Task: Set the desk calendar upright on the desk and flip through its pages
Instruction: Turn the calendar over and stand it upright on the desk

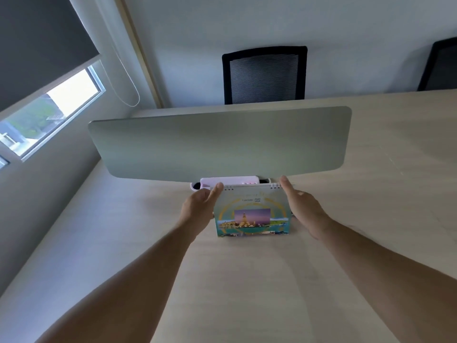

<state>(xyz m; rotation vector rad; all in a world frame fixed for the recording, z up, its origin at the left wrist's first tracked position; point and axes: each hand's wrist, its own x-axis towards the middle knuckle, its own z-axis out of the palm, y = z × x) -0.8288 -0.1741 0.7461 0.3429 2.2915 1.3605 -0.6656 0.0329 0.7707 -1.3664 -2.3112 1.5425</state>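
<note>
The desk calendar [251, 211] stands upright on the pale wooden desk [247, 280], its cover facing me with a temple photo and a wire spiral along the top. My left hand [200, 209] presses flat against its left edge, fingertips up at the spiral. My right hand [300, 206] lies against its right edge, fingers stretched to the top corner. Both hands hold the calendar between them.
A grey-green divider panel [222, 142] stands just behind the calendar. A white power strip [230, 180] lies in the gap beneath it. A black mesh chair [264, 75] and a second chair [440, 65] stand beyond the desk. A window [49, 112] is at the left.
</note>
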